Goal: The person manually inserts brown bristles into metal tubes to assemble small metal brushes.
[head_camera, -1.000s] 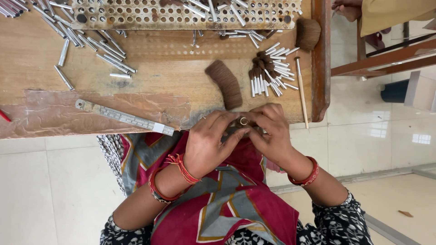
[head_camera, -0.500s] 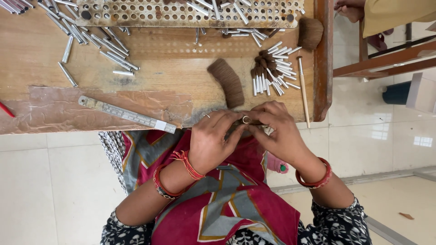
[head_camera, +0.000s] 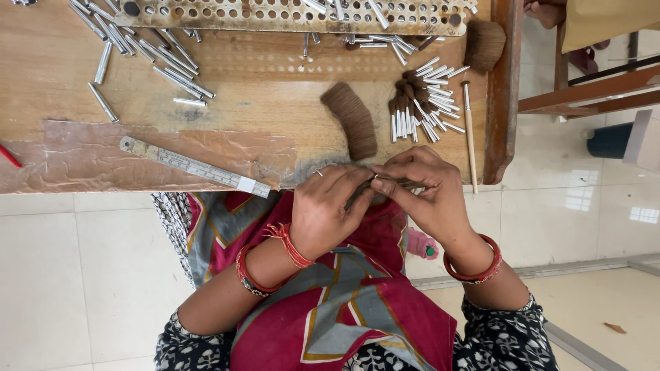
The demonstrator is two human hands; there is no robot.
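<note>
On the wooden counter, the metal ruler lies flat, left of the hands, close enough to grab. The left hand and the right hand meet just past the counter's near edge, right of the ruler, over the lap. Both pinch one thin tuft of brown hair between thumb and fingertips, likely to keep the loose hairs together. The big brown hair bundle lies just above the hands, and the pile of small metal tubes sits right of it. Compared with a second ago, the hands sit a little higher and closer to the counter, and the tuft is stretched out longer between them.
</note>
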